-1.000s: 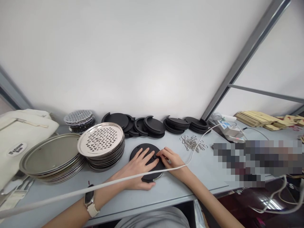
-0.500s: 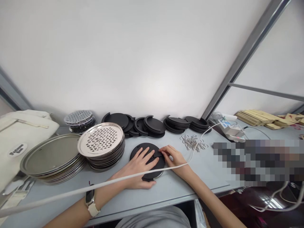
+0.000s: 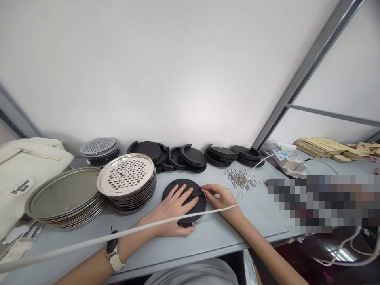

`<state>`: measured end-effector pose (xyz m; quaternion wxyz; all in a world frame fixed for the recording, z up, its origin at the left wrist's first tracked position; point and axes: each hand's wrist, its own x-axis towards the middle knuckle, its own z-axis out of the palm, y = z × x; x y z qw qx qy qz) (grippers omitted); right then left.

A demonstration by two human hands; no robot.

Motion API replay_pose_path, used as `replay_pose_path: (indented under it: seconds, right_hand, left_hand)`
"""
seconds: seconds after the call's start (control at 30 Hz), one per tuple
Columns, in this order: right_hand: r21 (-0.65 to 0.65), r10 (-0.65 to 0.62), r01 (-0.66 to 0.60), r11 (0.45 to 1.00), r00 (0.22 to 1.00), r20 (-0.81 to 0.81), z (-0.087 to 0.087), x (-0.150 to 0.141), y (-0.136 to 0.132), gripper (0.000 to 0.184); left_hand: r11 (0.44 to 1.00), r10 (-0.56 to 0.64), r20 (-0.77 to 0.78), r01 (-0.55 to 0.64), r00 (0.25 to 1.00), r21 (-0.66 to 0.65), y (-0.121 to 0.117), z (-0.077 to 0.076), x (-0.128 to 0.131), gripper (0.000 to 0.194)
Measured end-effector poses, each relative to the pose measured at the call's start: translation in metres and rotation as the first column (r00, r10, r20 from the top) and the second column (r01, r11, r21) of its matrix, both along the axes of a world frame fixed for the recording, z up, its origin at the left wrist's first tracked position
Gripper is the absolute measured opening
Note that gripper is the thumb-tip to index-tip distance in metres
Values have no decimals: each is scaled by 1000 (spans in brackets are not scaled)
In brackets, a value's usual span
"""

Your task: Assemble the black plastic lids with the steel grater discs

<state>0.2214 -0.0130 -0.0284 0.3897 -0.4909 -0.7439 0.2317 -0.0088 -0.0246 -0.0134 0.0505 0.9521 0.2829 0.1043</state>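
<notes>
A round black disc [image 3: 194, 219] with a raised rim piece and a silvery lower edge lies flat on the table in front of me. My left hand [image 3: 175, 208] rests palm down on it, fingers spread, pressing its left and middle part. At the disc's upper right edge, by a step in the black surface, the thumb and fingertips of my right hand [image 3: 218, 198] pinch together. Whatever sits between those fingertips is too small to make out. Several metal hooks [image 3: 242, 179] lie in a loose pile beyond my right hand.
Perforated metal grater discs [image 3: 126, 174] and plain metal lids [image 3: 65, 194] are stacked on the left, beside a white bag [image 3: 32, 166]. More black discs [image 3: 192, 155] line the wall. A white cable [image 3: 142, 225] crosses before my arms. Wooden pieces [image 3: 320, 146] lie far right.
My right hand has shifted very slightly to the right along the disc's edge, its fingers still pinched. My left hand and the disc have stayed in place.
</notes>
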Motion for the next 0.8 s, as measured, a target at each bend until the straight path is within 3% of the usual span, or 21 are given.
replay_pose_path:
  seconds: [0.2, 0.8]
  right_hand:
    - [102, 4, -10, 995, 998, 60, 2, -1, -1, 15]
    - [108, 3, -10, 994, 998, 69, 3, -2, 0, 17]
  left_hand:
    - [1000, -4, 12, 4, 1000, -3, 0, -1, -1, 84]
    - [1000, -12, 8, 12, 1000, 4, 0, 0, -1, 85]
